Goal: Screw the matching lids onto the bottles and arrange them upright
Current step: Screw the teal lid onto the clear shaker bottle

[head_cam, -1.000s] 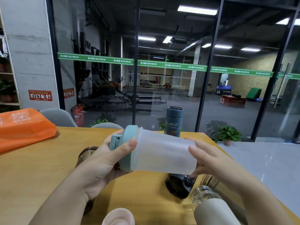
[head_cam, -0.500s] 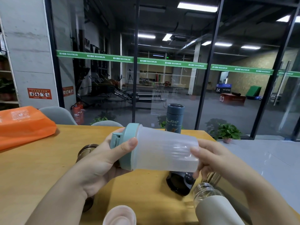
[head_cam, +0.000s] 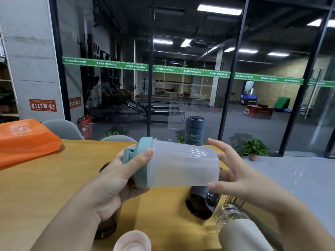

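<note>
Since the earlier frames, the right hand has loosened: its fingers, previously wrapped over the base of the frosted bottle, now spread apart, with only the thumb tip and the palm side near the base. The left hand keeps its grip, fingers curled round the teal lid, thumb lying across the rim.

Largest to smallest: the wooden counter carries an orange bag at its far left edge. The frosted bottle is held on its side above the counter's middle, lid pointing left. Behind it, near the far edge, a dark blue flask stands upright and capped. Near the right edge lie a black bottle on its side and a clear bottle neck joined to a grey body. A brown bottle is partly hidden under the left forearm. A pink lid sits at the near edge.

Risks, as a judgement: with the right hand released, the bottle hangs from the lid alone; if the thread is only partly engaged, the body could drop onto the black bottle. Setting it upright among the lying bottles could knock them rolling toward the right edge.
</note>
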